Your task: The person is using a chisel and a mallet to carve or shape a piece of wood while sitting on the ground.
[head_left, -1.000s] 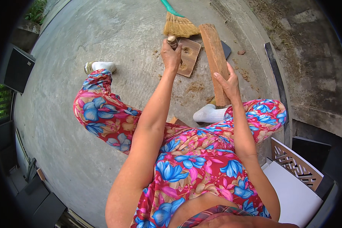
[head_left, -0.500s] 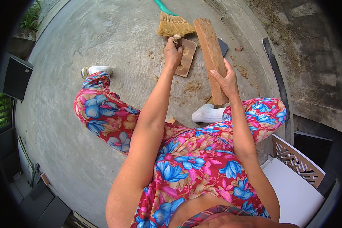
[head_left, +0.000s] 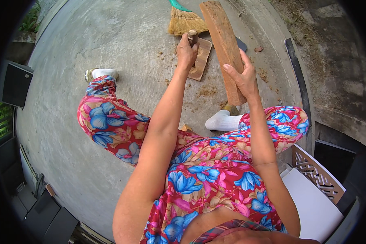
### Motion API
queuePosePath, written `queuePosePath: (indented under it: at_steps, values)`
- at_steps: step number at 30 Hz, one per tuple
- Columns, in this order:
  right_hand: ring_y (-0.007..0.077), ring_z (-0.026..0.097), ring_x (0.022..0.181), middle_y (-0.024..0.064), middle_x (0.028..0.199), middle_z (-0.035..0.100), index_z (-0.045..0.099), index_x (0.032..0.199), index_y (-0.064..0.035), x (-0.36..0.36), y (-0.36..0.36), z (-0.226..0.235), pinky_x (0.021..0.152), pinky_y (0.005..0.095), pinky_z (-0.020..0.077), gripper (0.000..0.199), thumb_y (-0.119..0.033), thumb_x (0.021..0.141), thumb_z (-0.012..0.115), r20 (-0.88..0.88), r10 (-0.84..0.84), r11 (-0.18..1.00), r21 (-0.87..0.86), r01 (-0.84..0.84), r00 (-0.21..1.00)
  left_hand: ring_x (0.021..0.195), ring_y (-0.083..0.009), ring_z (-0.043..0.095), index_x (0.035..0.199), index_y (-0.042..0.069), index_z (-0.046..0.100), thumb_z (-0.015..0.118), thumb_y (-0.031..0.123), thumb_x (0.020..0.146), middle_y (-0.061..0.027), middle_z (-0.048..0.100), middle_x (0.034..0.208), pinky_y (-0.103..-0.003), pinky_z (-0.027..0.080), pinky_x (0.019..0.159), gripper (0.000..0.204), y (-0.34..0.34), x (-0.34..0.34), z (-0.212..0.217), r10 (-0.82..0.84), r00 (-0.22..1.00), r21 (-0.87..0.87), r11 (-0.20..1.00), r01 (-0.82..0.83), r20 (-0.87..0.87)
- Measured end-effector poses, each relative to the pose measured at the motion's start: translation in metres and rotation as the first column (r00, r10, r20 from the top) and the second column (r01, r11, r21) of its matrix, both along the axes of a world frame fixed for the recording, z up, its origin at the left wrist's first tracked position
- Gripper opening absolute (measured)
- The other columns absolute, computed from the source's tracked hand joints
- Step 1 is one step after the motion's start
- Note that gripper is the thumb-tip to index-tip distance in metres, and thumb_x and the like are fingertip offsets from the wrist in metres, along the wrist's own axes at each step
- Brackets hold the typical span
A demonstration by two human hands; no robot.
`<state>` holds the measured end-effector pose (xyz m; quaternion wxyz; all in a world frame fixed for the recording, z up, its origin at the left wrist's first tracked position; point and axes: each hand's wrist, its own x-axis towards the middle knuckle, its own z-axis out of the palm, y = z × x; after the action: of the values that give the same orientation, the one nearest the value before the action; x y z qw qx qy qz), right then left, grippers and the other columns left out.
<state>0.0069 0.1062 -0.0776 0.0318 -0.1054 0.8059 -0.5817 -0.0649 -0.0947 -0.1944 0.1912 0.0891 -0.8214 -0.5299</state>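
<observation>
My left hand (head_left: pixel 186 55) is closed round a short wooden tool handle (head_left: pixel 192 36), whose rounded top pokes out above the fist. The tool's lower end is hidden by the hand. Below it, a small wooden board (head_left: pixel 203 55) with a hollow worked into it lies on the concrete. My right hand (head_left: pixel 245 79) grips a long, thick wooden block (head_left: pixel 221 44) near its closer end, thumb on top and fingers behind. That block is held up to the right of the board, tilted away from me.
A straw broom (head_left: pixel 185 22) with a green handle lies beyond the board. Wood shavings (head_left: pixel 207 90) litter the concrete floor (head_left: pixel 65 122). A dark flat object (head_left: pixel 241 44) shows behind the block. My legs spread to both sides; a white panel (head_left: pixel 309 203) stands at the lower right.
The wooden block in my right hand has risen and shifted away from me. My left hand, still on the tool handle, has moved slightly away and to the right.
</observation>
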Motion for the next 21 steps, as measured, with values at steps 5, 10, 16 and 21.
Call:
queuePosePath:
  at_steps: [5,10,16,21]
  values:
    - [0.0299,0.059,0.119,0.0269,0.129,0.059,0.042,0.139,0.0102,-0.009,-0.01,-0.024,0.1,0.0363,0.0462,0.084,-0.033,0.076,0.076,0.056,0.041,0.972,0.229,-0.053,0.998,0.094,-0.0431,0.063,0.11,0.004,0.053,0.072,0.012,0.081,-0.0218,0.067,0.095,-0.047,0.05,0.079,0.036,-0.004,-0.007,0.0,-0.098,0.985,0.024,0.995,0.096,0.144]
    - [0.0304,0.059,0.12,0.0252,0.128,0.06,0.044,0.14,0.0059,-0.004,-0.011,-0.016,0.1,0.0375,0.0457,0.082,-0.033,0.076,0.077,-0.006,0.04,0.987,0.154,-0.038,0.999,0.091,-0.0355,0.067,0.108,0.003,0.056,0.074,0.019,0.082,-0.0188,0.069,0.094,-0.043,0.051,0.078,0.036,-0.012,-0.01,0.0,-0.079,0.989,-0.012,0.997,0.081,0.122]
    - [0.028,0.061,0.116,0.0223,0.124,0.063,0.046,0.138,0.0056,0.003,-0.005,-0.017,0.099,0.0357,0.0464,0.079,-0.034,0.077,0.077,0.054,0.073,0.984,0.161,-0.081,0.996,0.097,-0.0398,0.066,0.109,0.002,0.054,0.072,0.019,0.083,-0.0215,0.069,0.097,-0.046,0.05,0.081,0.036,-0.024,-0.011,0.007,-0.189,0.955,0.039,0.982,0.185,0.229]
    - [0.0267,0.061,0.116,0.0219,0.124,0.063,0.045,0.138,0.0076,0.007,-0.006,-0.008,0.099,0.0354,0.0464,0.08,-0.035,0.078,0.077,0.023,0.033,0.998,0.061,-0.035,0.999,0.087,-0.0289,0.068,0.111,0.003,0.057,0.072,0.02,0.082,-0.0163,0.069,0.092,-0.04,0.051,0.078,0.037,-0.025,-0.011,0.011,-0.151,0.977,0.014,0.989,0.151,0.149]
